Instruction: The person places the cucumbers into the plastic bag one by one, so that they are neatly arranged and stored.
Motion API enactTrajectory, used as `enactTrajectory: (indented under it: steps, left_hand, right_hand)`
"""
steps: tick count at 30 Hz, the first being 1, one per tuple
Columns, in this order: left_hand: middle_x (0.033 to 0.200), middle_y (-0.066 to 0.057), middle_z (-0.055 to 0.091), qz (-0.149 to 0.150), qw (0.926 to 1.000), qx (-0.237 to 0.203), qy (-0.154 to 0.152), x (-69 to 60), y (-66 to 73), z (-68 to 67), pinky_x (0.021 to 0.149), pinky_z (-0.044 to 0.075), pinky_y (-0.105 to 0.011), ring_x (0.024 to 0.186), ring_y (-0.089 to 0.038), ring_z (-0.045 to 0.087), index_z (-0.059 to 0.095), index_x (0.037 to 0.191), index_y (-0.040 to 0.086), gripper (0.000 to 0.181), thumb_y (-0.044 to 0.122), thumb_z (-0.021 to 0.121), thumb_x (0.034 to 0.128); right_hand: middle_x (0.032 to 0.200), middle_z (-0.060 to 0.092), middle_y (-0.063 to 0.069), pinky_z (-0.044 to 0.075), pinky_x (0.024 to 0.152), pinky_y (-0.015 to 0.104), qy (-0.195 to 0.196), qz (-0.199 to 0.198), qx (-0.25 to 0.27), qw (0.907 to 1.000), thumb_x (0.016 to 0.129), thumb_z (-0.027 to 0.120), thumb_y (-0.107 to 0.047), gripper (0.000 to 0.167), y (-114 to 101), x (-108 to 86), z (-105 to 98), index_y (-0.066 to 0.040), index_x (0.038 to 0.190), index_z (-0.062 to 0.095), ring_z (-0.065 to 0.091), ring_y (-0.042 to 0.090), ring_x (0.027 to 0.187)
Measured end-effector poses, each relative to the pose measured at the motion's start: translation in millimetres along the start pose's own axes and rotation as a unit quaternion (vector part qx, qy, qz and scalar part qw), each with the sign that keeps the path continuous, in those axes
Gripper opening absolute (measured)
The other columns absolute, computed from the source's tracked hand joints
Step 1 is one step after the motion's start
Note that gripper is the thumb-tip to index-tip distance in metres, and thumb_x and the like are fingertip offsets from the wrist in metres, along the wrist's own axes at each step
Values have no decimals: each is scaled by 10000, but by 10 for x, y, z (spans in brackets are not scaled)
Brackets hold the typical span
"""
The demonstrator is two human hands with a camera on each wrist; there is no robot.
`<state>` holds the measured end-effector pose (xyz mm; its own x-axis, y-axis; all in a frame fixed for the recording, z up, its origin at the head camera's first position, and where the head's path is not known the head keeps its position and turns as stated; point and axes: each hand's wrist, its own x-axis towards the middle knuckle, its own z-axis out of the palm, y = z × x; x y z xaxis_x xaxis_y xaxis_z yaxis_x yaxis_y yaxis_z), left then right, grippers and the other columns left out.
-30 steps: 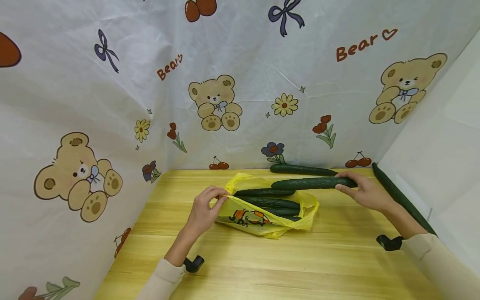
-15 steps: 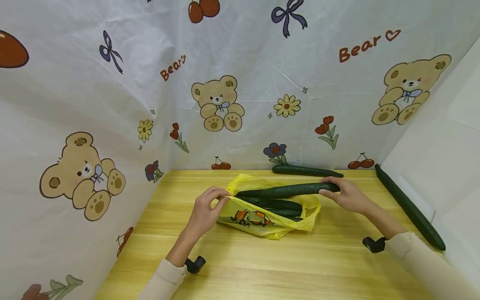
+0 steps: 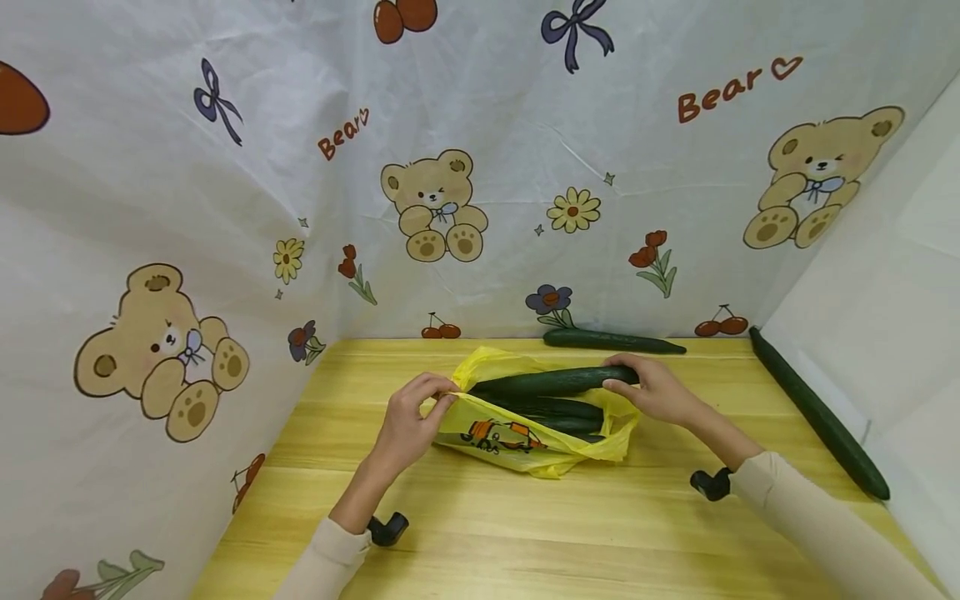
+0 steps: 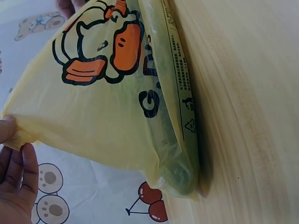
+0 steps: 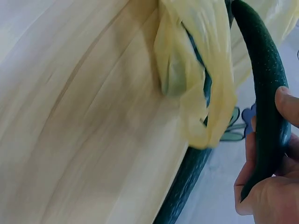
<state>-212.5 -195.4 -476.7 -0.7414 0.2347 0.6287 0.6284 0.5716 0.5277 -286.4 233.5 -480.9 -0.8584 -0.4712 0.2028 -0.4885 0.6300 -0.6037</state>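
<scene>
A yellow plastic bag (image 3: pixel 483 360) lies on its side with its mouth spread and several cucumbers (image 3: pixel 555 407) inside. My left hand (image 3: pixel 412 421) pinches the left end of the bag's rim; in the left wrist view thumb and fingers hold a corner of the printed bag (image 4: pixel 88 126). With my right hand (image 3: pixel 660 392) I grip the right end of another cucumber (image 3: pixel 551 382), whose far end is within the bag's mouth. In the right wrist view, thumb and fingers wrap this cucumber (image 5: pixel 266 70), tilted beside the bag (image 5: pixel 215 88).
A loose cucumber (image 3: pixel 615 341) lies along the back wall. Another cucumber (image 3: pixel 817 412) lies along the right wall. The wood-grain table (image 3: pixel 525 533) is bounded by a bear-printed sheet (image 3: pixel 510 275) behind and on the left.
My right hand has moved left, carrying its cucumber further into the bag's mouth. The left hand keeps its pinch on the rim at about the same place.
</scene>
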Motion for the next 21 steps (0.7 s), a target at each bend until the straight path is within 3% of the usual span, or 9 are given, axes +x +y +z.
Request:
enactTrajectory:
  steps: [13,21]
  left_hand:
    - [1072,17,757,203,9998,-14,85,-2,19,13,785,623,-281,923,-116,704,788,1086,175,138,89,773,979]
    - [1059,7,753,239,9995,45,182,7,-9,26,781,638,-345,909,-119,705,780,1080,163,150,56,770,976]
  right_hand:
    - [1269,738,148,573,958,499,-230,-85,60,9997,1070,668,-189,330,-279,399,368,-31,1360,669,696,262,1082]
    - [1312,726,158,576,1004,539,-351,-129,151,9992,1079,653,-192,338,-425,593,545,-35,1378,659,705,314,1161]
